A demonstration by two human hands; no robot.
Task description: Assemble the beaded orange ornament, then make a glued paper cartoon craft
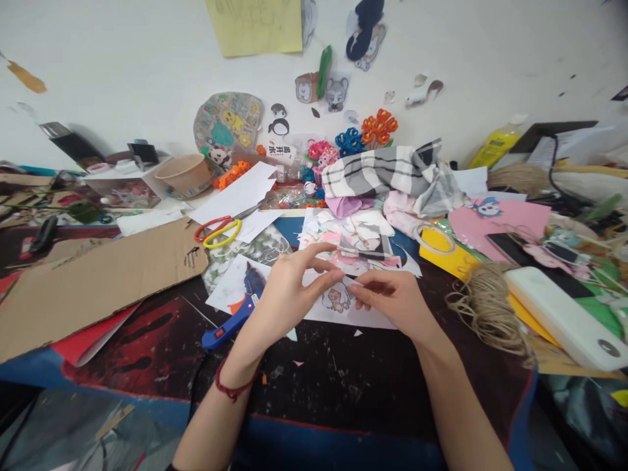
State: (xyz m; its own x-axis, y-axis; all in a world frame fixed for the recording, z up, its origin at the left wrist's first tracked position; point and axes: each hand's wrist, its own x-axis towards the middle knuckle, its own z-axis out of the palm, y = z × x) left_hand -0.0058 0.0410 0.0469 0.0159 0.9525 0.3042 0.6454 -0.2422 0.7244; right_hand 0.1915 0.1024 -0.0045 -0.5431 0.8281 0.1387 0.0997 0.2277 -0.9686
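Hands: the left hand (294,288) and the right hand (390,291) are meeting fingertip to fingertip over the middle of the table (343,386).
Left grip: the thumb and index finger are nearly closing together, with the other fingers arching loosely above; whether they are gripping anything is hard to tell.
Right grip: the thumb and curled fingers are pinching the near end of a small paper piece (350,281), leaving almost no gap.
Paper piece: it is sitting between the two sets of fingertips, just right of the left thumb; the fingers are covering much of it, but its visible part seems to be running crosswise, from one hand toward the other. The right hand is lying nearer to it.
Cartoon drawing: a small printed figure (336,298) is showing just below the fingertips, between the hands, with the right fingers bordering its right side.
White sheet: the sheet (366,319) is lying beneath the figure and both sets of fingers, its long edge running roughly left to right.
Glue gun: the blue glue gun (230,327) is resting just left of the left forearm, its nozzle pointing away from the person.
Scissors: the scissors (234,220) are lying farther back on the left, well apart from the hands.
Twine: the bundle (490,307) is resting to the right of the right hand.
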